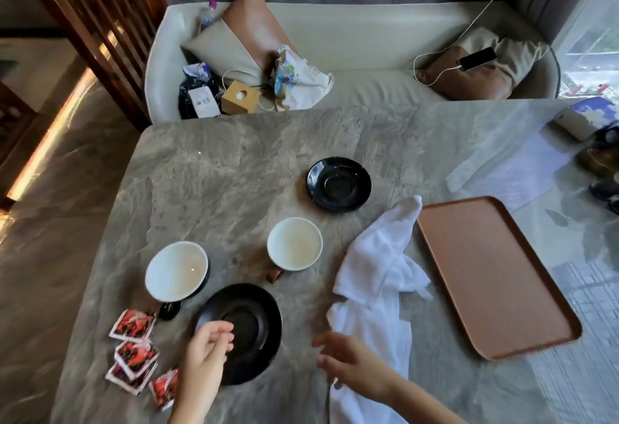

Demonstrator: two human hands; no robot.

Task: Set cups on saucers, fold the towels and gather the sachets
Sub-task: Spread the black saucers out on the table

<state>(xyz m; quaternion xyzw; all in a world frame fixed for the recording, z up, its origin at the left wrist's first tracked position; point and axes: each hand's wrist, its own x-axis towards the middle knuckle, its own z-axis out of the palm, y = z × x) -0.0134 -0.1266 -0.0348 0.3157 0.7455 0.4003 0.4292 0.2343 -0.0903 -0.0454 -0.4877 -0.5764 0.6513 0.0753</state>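
Two white cups stand on the marble table (217,169): the left cup (176,271) with a black handle, the right cup (294,243) with a brown handle. One black saucer (249,326) lies near me, a second black saucer (339,184) farther back. A crumpled white towel (376,289) lies between the cups and the tray. Several red sachets (134,350) are scattered at the near left. My left hand (207,353) hovers over the near saucer's edge, fingers loosely curled, holding nothing. My right hand (348,363) hovers beside the towel, fingers relaxed.
A brown tray (495,276) lies at the right. A clear plastic wrapper (495,162) and dark objects (603,169) sit at the far right. Behind the table stands a sofa (368,42) with cushions, bags and a phone on a cable.
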